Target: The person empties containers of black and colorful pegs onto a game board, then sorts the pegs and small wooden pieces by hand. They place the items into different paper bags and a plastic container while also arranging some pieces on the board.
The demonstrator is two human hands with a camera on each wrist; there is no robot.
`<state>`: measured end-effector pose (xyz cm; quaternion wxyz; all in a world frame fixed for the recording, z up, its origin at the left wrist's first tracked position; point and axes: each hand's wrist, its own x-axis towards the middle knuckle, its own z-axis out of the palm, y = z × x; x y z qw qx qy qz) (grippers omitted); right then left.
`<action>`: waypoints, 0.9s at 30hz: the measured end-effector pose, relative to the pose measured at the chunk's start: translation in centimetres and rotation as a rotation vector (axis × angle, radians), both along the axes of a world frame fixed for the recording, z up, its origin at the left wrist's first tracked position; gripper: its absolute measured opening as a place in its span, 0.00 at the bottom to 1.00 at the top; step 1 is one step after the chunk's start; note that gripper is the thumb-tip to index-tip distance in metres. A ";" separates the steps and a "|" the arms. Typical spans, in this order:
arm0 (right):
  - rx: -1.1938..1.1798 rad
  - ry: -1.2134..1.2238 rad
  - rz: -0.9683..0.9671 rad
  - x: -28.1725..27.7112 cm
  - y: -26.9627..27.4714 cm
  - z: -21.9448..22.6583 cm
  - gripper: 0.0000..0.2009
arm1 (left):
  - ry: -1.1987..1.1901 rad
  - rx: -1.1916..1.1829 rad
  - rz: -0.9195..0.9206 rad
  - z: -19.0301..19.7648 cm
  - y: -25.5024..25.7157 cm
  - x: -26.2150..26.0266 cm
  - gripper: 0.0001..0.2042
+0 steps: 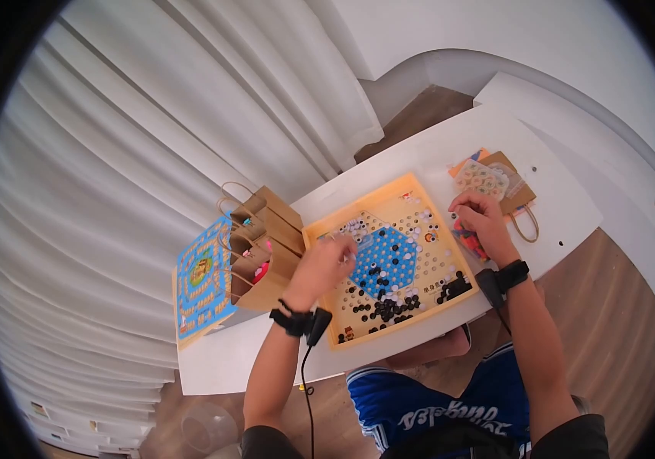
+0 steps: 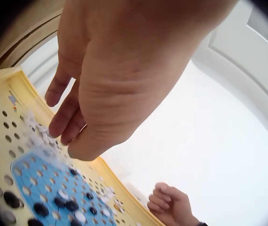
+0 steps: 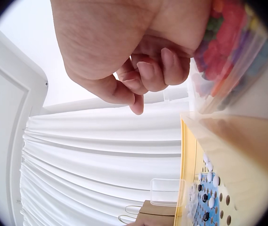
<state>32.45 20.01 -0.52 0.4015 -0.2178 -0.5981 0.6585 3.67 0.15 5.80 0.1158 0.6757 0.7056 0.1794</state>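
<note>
My left hand (image 1: 326, 264) is over the left side of a yellow-framed board (image 1: 442, 302) with a blue hexagon. Its thumb and fingertips pinch a see-through plastic box (image 3: 164, 192), which looks blurred in the left wrist view. White pieces (image 2: 42, 134) lie on the board by the fingertips. Black pieces (image 1: 392, 308) gather along the near side, with a few more black and white ones on the hexagon. Beyond the right edge, my right hand (image 1: 483, 222) stays raised with fingers loosely curled and nothing in them. A clear pack of colourful pieces (image 3: 221, 52) sits beside it.
Brown paper bags (image 1: 274, 222) with pink items stand left of the board, next to a blue game board (image 1: 201, 271). At the far right lie a pack of small round pieces (image 1: 482, 180) and a flat brown bag (image 1: 517, 183). White curtains (image 1: 182, 99) hang behind.
</note>
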 end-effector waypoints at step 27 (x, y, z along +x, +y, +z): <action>0.173 -0.382 0.075 -2.3 0.1 2.5 0.04 | -0.939 0.339 0.043 -6.5 -3.1 -3.7 0.09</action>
